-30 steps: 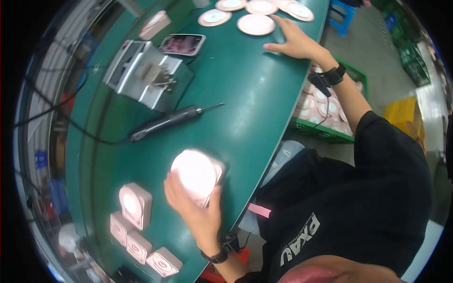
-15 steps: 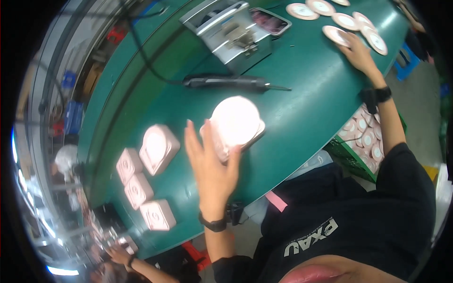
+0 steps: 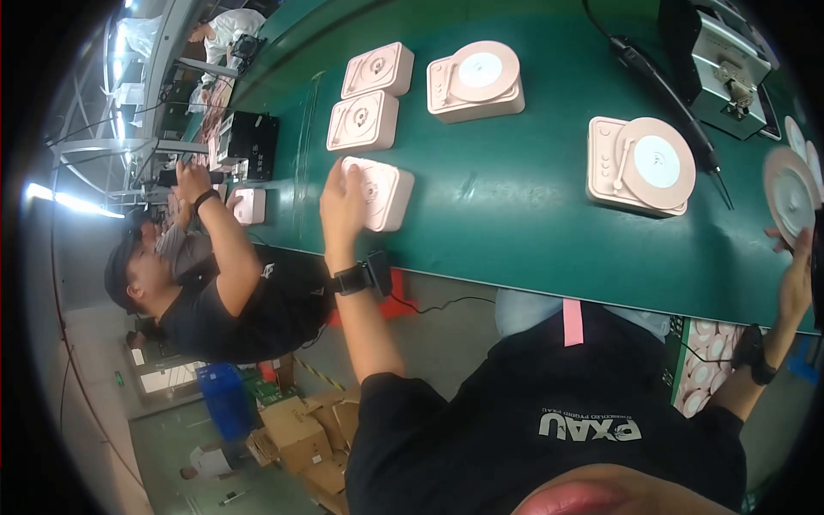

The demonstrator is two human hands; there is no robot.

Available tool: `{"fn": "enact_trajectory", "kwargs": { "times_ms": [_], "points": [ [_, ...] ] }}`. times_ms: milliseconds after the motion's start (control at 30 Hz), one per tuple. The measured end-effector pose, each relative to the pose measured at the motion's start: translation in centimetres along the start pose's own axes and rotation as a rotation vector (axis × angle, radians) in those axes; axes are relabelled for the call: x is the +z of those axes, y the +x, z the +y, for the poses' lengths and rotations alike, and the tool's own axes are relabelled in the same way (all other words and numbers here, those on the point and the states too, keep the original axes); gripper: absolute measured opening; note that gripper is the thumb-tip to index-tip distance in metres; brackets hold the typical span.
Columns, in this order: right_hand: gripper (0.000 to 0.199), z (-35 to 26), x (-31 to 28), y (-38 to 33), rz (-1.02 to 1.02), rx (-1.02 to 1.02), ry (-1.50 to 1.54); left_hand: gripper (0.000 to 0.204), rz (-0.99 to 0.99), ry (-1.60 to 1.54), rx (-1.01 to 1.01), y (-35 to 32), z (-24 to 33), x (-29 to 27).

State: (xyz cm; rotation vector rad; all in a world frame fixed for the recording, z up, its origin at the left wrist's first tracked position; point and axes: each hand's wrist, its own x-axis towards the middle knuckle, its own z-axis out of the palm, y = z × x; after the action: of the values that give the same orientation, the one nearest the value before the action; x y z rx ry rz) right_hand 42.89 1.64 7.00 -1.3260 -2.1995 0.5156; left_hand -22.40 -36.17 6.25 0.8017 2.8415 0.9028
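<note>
My left hand grips the left side of a pink box shaped like a small record player, which rests on the green table with no disc on its top. Its fingers curl over the box's edge. At the far right, my right hand holds a round pink disc with a pale centre, tilted up on edge above the table. Between my hands sits a similar pink box topped by a pink disc with a white centre.
Two bare boxes and one disc-topped box stand farther back. An electric screwdriver lies beside a grey metal device. A co-worker works at the left. A green crate of discs stands below the table edge.
The view has swung left. My left hand has gone from the disc-topped box to a bare box and taken hold of it. My right hand has lifted a disc off the table.
</note>
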Motion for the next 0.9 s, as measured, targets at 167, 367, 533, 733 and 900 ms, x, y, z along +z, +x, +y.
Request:
{"fn": "enact_trajectory", "kwargs": {
  "times_ms": [167, 367, 533, 733, 900],
  "points": [
    [0.036, -19.7, 8.2, 1.1, -0.183, -0.681, 0.291, 0.067, -0.172, -0.090, -0.045, -7.3, 8.1, 0.5],
    [0.056, -27.7, 13.9, -0.9, -0.364, -0.823, 0.337, 0.063, -0.171, -0.166, 0.657, -9.7, 7.9, 4.9],
    [0.064, -28.6, 16.4, -1.7, -0.453, -0.908, 0.264, 0.068, -0.151, -0.491, 0.505, -12.8, 10.2, 7.8],
    [0.083, -29.3, 18.3, -2.7, -0.489, -0.928, 0.246, 0.079, -0.074, -0.662, 0.403, -13.9, 10.8, 9.3],
    [0.089, -29.2, 18.4, -3.1, -0.445, -0.901, 0.138, 0.083, -0.072, -0.663, 0.390, -13.8, 10.6, 9.0]
  ]
}}
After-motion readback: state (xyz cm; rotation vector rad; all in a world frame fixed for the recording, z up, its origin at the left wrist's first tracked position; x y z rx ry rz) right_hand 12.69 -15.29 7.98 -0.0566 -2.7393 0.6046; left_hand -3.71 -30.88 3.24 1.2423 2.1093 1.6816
